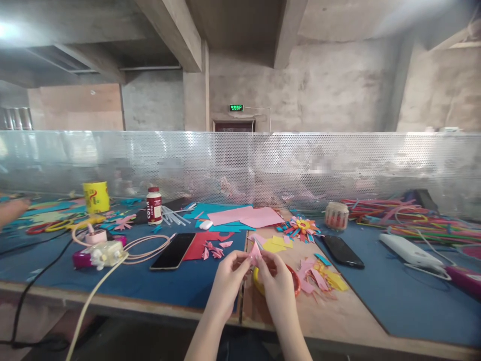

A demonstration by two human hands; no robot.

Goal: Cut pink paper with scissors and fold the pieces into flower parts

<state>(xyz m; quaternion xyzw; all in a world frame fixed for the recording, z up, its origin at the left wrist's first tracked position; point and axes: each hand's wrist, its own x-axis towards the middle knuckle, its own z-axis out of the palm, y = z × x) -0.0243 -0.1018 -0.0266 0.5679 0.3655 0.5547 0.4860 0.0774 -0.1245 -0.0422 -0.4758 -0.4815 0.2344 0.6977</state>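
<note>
A small pink folded paper [255, 252], pointed at the top, is pinched between the fingertips of my left hand [232, 273] and my right hand [277, 281]. Both hands are closed on it above the table's front part. Under and behind my right hand shows part of a round yellow and orange object [295, 281], mostly hidden. Several small pink folded paper pieces [213, 250] lie to the left on a red sheet [193, 249]. Right of my hands are pink and yellow paper scraps [319, 276]. Yellow paper pieces [277, 243] lie just beyond my fingers.
A phone [174, 251] and a power strip with plugs [100, 254] sit left, near a bottle [154, 206] and yellow tape roll [96, 197]. Right are a paper flower [300, 227], dark phone [343, 250], jar [336, 216] and white power bank [409, 249]. Another person's hand [13, 210] shows far left.
</note>
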